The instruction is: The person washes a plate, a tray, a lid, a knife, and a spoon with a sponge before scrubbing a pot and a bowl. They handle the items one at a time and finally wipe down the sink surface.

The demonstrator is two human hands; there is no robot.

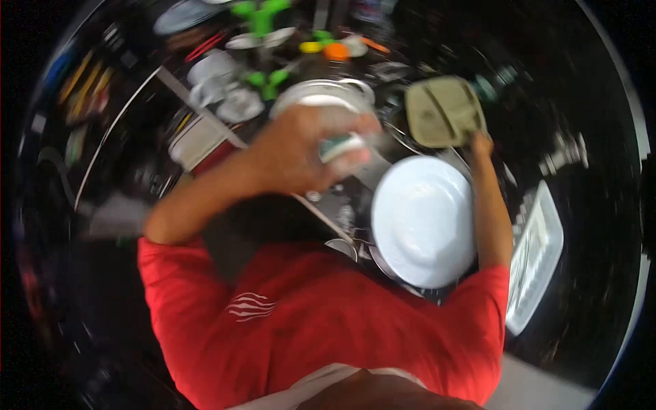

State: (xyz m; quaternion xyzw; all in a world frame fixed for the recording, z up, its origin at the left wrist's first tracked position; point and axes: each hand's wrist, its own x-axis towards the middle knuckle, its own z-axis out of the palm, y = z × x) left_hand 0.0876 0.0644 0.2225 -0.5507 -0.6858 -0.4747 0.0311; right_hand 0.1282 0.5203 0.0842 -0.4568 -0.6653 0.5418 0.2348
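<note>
My left hand [297, 147] is raised in the middle of the view, blurred by motion, with its fingers closed round a green and white sponge [342, 146]. Over to the right, my right hand [482, 145] grips the lower right edge of a beige divided plate [437, 113]. The sponge and this plate are apart. Below them, a large white plate [424, 222] lies close to my right forearm. A white pot [321, 92] stands behind my left hand, which covers part of it.
A white plastic tray [536, 260] lies at the right on the dark counter. White cups [222, 85], an orange cap [336, 51] and green items [263, 17] crowd the far side. A white container [199, 140] sits at the left. Much of the background is blurred.
</note>
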